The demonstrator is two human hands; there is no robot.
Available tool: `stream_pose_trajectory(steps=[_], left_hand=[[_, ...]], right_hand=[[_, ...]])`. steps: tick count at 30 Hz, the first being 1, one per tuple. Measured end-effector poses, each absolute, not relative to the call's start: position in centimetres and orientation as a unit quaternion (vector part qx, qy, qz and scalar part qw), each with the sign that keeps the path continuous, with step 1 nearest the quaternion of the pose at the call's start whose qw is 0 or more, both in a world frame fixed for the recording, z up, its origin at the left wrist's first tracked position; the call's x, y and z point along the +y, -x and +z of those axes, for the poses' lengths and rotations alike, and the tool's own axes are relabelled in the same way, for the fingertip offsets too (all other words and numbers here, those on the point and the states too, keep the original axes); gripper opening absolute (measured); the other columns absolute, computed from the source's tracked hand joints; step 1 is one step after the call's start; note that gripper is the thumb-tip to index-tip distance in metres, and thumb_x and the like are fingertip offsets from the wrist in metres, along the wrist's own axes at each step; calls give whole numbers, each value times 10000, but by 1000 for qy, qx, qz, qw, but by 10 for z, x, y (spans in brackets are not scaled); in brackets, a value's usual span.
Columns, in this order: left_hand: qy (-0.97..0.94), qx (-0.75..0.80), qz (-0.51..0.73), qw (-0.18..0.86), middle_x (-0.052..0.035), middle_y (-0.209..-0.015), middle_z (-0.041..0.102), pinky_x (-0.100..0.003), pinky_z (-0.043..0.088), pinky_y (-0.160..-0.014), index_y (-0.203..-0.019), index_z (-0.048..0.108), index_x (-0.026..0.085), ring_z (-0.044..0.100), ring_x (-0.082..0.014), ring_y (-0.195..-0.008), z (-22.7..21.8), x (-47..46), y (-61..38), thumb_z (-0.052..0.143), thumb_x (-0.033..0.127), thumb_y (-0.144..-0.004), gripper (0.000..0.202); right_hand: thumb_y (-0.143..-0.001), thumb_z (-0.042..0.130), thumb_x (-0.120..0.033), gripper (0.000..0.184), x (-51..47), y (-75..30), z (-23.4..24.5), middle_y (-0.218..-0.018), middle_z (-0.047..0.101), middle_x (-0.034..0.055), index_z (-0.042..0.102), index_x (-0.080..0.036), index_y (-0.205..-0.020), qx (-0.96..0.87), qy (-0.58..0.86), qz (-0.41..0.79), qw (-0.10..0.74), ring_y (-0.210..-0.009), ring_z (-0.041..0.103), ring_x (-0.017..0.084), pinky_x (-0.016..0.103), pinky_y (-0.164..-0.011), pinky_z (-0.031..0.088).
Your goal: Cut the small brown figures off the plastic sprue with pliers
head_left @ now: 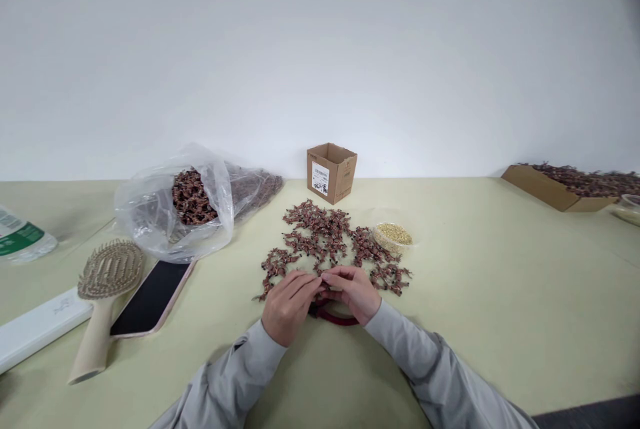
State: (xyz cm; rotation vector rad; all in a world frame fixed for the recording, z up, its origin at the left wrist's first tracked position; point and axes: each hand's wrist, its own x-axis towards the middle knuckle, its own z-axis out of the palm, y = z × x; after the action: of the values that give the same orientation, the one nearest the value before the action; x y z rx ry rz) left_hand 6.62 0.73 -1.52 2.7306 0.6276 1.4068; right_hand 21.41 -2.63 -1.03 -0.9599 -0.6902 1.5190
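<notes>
The left hand [289, 305] and right hand [353, 292] meet at the near edge of the reddish-brown sprig pile [330, 242], which spreads sideways across the bench [500, 322]; their fingers [305, 284] curl together, any grip hidden, above a dark red loop [336, 317].

**Bright, flat, even light with wide-lens stretch at the edges**

Pale diffuse light spreads across the white wall [320, 49] and counter [490, 295] from no clear source, leaving only faint soft shadows under the left hand [289, 305] and right hand [353, 292]. The plastic bag [145, 209] carries small highlights. The wide lens stretches the water bottle [23, 235] at left, the cardboard tray [550, 189] at right looks slightly soft, and a dark blur clouds the top right corner.
</notes>
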Motion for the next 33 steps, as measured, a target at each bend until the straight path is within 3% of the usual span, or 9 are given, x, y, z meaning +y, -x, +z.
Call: stream_pose_trajectory(steps=[12, 19, 27, 33], left_hand=[[-880, 178, 440, 16, -71, -856, 631, -312, 490, -707, -907, 580, 144, 547, -167, -825, -16, 6, -63, 537, 47, -741, 198], [-878, 184, 442, 21, -68, -824, 620, -296, 487, -682, -898, 573, 144, 535, -156, -789, -15, 6, -65, 528, 47, -746, 186], [-878, 190, 439, 23, -63, -818, 621, -297, 484, -691, -885, 575, 153, 546, -155, -794, -14, 6, -64, 508, 65, -762, 165], [-878, 193, 437, 18, -56, -807, 628, -290, 485, -688, -868, 585, 159, 553, -152, -782, -14, 5, -64, 502, 79, -768, 152]], right_hand=[[-535, 727, -320, 241, -27, -215, -11, -589, 611, 22, 667, -127, -667, -328, 431, 623, 565, -559, 574, 135, 329, -621, 492], [-602, 668, -333, 189, -28, -216, -8, -623, 638, 28, 678, -160, -677, -429, 482, 529, 552, -587, 580, 154, 301, -611, 479], [-638, 640, -277, 91, -29, -220, -4, -731, 624, 34, 682, -199, -655, -508, 498, 432, 555, -730, 554, 170, 291, -715, 437], [-625, 648, -297, 121, -28, -217, -6, -697, 634, 33, 671, -183, -660, -485, 494, 456, 560, -657, 571, 158, 275, -626, 465]])
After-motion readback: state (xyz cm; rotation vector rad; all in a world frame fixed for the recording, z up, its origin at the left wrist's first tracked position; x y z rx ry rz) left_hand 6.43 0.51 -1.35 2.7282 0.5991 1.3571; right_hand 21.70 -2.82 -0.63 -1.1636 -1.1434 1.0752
